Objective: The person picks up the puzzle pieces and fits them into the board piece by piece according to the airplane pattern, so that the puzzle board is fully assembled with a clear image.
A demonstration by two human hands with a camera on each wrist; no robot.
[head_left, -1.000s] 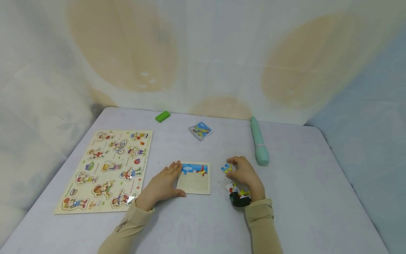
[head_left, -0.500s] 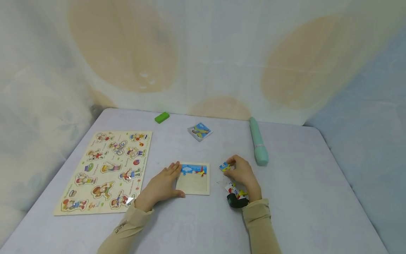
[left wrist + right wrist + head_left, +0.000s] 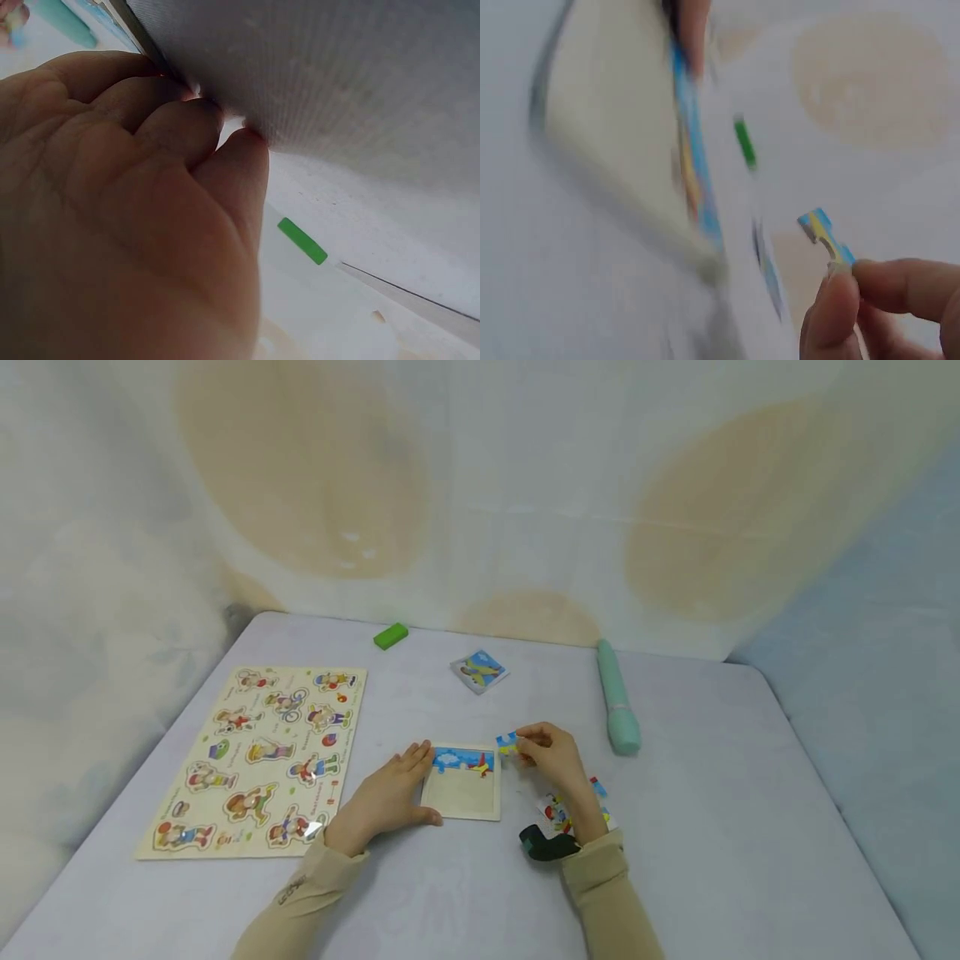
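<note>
My right hand (image 3: 553,758) pinches a blue and yellow jigsaw piece (image 3: 507,743) between thumb and forefinger, close to the upper right corner of a small wooden puzzle frame (image 3: 461,817). In the right wrist view the same jigsaw piece (image 3: 821,231) sticks out past the fingertips. A strip of joined pieces (image 3: 459,759), blue sky with a red and yellow part, lines the top of the frame; bare wood shows below. My left hand (image 3: 386,795) rests at the frame's left edge, fingers extended and thumb by the lower edge. Several loose pieces (image 3: 557,814) lie partly hidden under my right wrist.
A large wooden board of sports figures (image 3: 247,760) lies at the left. Toward the back are a green block (image 3: 391,636), a small airplane picture (image 3: 480,672) and a mint-green folded umbrella-like object (image 3: 618,702). A black wrist camera (image 3: 547,843) sits under my right wrist.
My right hand has moved left with the jigsaw piece, from above the loose pieces to the frame's upper right corner. The left hand stays at the frame.
</note>
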